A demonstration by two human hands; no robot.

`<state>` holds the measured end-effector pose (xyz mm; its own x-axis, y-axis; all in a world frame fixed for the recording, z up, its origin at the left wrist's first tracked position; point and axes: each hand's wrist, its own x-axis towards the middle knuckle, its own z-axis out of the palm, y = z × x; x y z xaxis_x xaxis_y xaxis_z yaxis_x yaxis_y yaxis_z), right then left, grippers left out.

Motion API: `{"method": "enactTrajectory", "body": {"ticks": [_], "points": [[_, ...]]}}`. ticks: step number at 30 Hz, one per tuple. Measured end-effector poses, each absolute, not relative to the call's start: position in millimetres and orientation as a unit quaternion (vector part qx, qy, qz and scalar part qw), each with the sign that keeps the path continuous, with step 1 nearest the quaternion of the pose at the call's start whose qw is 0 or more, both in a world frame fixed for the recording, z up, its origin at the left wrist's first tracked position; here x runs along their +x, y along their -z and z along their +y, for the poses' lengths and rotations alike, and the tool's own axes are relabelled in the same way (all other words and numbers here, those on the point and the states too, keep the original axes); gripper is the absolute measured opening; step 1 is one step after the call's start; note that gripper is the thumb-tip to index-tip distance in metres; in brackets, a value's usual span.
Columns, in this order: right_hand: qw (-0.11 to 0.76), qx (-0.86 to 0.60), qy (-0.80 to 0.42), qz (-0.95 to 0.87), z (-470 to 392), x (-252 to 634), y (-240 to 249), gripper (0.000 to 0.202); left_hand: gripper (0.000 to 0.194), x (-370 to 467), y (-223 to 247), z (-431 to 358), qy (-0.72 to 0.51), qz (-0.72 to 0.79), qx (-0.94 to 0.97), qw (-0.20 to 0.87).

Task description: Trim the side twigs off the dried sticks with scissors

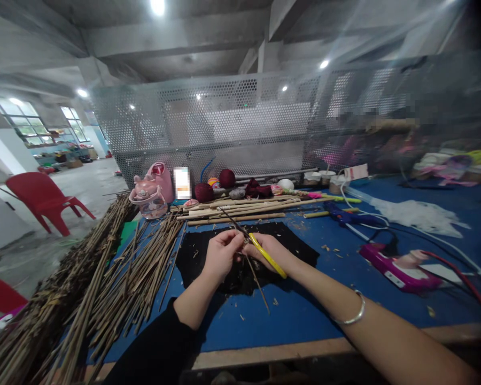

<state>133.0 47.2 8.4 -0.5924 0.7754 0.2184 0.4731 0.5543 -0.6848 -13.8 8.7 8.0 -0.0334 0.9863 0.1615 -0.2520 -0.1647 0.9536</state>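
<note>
- Well left of the cloth [304,251], on the floor, I see a chair [40,195].
- Nearer the cloth lies a thick bundle [70,267]; between the two, a pile of loose sticks [140,272] fans out.
- Beyond the cloth's left end stands a clear jar [154,209] with a pink figure on top; I can't make out what it holds. A pink jug [166,184] stands just behind it.
- Over the middle of the cloth, the left hand [222,254] pinches the upper end of a thin stick [260,286], which slants down past the cloth's near edge.
- Just beside it, the right hand [268,250] curls around the yellow handle of the scissors [266,254], their dark blades pointing away. I'd judge this as trimming; another cut would call for a firm left pinch and fingertips clear of the blades.
- Beyond the cloth's right end sit small pots [327,177] with pale tops; their contents are hidden from me.
- Right of the cloth, a glue gun [344,216] lies near a crumpled clear bag [420,216]; I can't tell whether it holds anything.
</note>
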Motion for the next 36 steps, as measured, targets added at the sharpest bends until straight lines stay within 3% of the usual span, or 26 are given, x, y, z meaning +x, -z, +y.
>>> {"method": "enactTrajectory", "body": {"ticks": [16,23,36], "points": [[0.241,-0.424,-0.228,-0.843,44.1,136.9,-16.4,0.039,0.030,-14.5,-6.1,11.1,-0.592,0.384,0.474,0.527],[0.255,-0.413,-0.260,-0.835,49.3,137.1,-13.9,0.039,0.030,-16.0,-7.5,10.9,-0.589,0.377,0.471,0.537],[0.186,-0.413,-0.218,-0.864,52.9,146.4,-14.8,0.040,0.031,-17.1,-4.1,15.7,-0.575,0.382,0.474,0.547]]}}
